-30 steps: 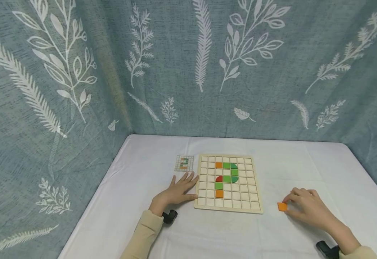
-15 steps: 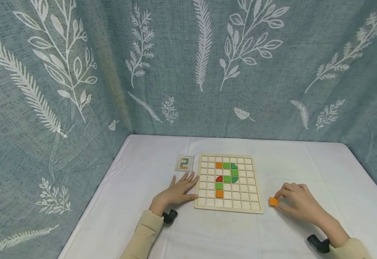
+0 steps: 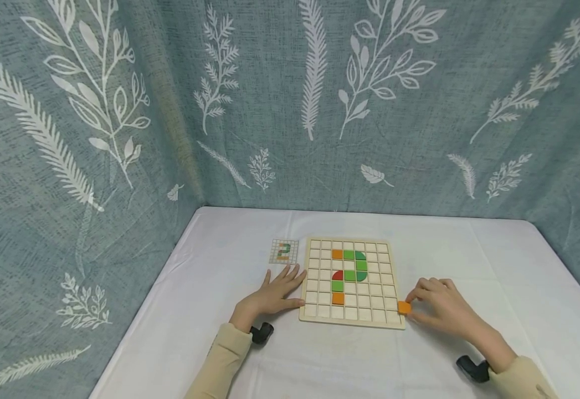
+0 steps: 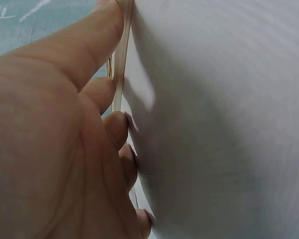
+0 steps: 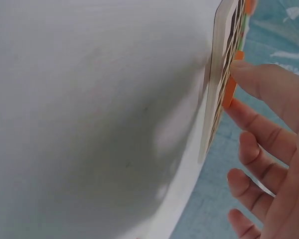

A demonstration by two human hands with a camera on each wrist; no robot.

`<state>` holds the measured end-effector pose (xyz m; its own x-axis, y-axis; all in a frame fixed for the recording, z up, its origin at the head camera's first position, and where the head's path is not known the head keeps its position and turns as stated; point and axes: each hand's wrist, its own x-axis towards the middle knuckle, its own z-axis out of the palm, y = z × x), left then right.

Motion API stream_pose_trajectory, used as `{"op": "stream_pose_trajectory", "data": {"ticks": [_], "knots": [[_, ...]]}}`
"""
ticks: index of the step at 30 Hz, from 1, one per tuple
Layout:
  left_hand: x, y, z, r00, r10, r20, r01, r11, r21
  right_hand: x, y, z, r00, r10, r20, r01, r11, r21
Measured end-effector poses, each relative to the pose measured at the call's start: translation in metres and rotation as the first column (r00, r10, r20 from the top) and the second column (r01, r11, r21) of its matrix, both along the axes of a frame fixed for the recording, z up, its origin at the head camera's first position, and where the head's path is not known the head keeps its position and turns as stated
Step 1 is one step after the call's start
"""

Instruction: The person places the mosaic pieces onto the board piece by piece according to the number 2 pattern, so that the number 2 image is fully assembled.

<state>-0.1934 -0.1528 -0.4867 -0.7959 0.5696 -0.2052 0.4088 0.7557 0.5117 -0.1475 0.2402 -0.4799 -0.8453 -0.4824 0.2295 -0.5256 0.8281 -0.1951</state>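
A wooden grid board (image 3: 352,322) lies on the table, with orange, green and red tiles set in some of its squares in a curved shape. My left hand (image 3: 273,293) rests at the board's left edge, fingers spread; in the left wrist view its thumb (image 4: 97,42) touches the board's side. My right hand (image 3: 441,306) pinches an orange square tile (image 3: 404,307) at the board's right edge. In the right wrist view, thumb and index finger hold this tile (image 5: 230,89) by its ends, and the other fingers are loosely bent.
A small card (image 3: 283,251) printed with a coloured pattern on a grid lies beyond the left hand. A white cloth covers the table (image 3: 469,249). Blue-green curtains (image 3: 280,111) with white leaf prints stand behind and at the sides.
My right hand has moved left with the orange tile, from the bare cloth to the board's right edge. My left hand and the board have stayed in place.
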Motion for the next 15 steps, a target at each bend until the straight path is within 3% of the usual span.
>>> {"op": "stream_pose_trajectory", "data": {"ticks": [15], "knots": [[0.001, 0.001, 0.004, 1.0, -0.005, 0.001, 0.005, 1.0, 0.005, -0.009, -0.025, -0.002, 0.997, 0.08, -0.02, -0.082, 0.995, -0.058]]}}
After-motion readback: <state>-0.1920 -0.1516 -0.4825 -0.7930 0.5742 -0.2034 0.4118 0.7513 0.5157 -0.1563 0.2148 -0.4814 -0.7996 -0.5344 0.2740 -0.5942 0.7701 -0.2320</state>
